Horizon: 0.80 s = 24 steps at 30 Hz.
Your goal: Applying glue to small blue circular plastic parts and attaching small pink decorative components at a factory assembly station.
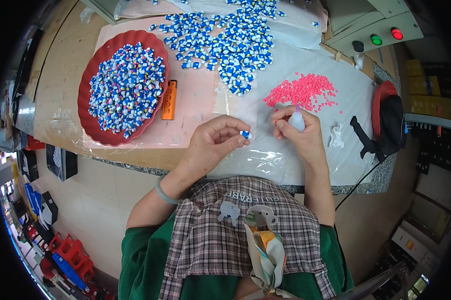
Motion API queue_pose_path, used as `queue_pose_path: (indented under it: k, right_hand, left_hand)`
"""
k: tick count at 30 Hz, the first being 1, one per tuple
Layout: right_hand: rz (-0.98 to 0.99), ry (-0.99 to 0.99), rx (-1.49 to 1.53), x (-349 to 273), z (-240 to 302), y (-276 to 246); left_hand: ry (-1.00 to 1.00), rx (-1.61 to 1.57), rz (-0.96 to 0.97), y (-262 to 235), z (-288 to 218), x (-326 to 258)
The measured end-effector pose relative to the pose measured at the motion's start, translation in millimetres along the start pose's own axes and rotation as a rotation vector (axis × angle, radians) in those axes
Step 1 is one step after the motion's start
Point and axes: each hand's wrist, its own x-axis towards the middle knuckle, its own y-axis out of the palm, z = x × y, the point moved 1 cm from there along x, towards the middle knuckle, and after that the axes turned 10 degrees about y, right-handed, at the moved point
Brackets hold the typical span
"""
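Note:
Between thumb and fingertips, my left hand [210,141] pinches a small blue-and-white piece [245,135] just above the table. My right hand [309,139] is closed around a small translucent squeeze bottle [296,121] with a purple tip pointing away from me. A speck of pink shows by its thumb and forefinger, too small to make out clearly. Right beyond that hand lies a scatter of tiny pink pieces [305,89]. Farther off, many blue-and-white pieces [241,47] spread in a heap. More of them, some with pink on them, fill a red scalloped bowl [87,117] at left.
An orange lighter [169,100] lies beside the bowl. Crumpled white tissue [337,136] sits right of my right hand. A black cloth-like item [390,125] hangs by another red bowl [380,100] at the table's right edge. A metal box [375,25] with buttons stands at the far right.

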Motion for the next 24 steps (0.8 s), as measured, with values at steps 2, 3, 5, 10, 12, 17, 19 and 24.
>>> queue_pose_path:
  k: [2,3,5,10,12,17,19,24]
  right_hand:
    - [0.073,-0.012,-0.012,-1,-2,-2]
    - [0.072,-0.012,-0.012,-2,-2,-2]
    - [0.06,0.006,0.031,-5,-3,-1]
    - [0.029,0.04,0.131,-10,-4,3]
    - [0.004,0.054,0.166,-11,-7,3]
    - [-0.016,0.125,0.33,-11,-18,1]
    - [-0.011,0.129,0.339,-13,-18,2]
    - [0.006,0.069,0.294,-14,-18,9]
  left_hand:
    - [0.006,-0.001,0.004,1,0,0]
    - [0.004,-0.004,0.004,1,-1,0]
    - [0.001,-0.007,0.005,2,-1,1]
    - [0.039,0.002,0.023,2,1,2]
    - [0.044,0.002,0.023,4,1,2]
    - [0.029,-0.004,0.029,6,2,3]
    - [0.026,0.026,0.037,6,2,3]
    - [0.025,0.07,0.061,11,4,7]
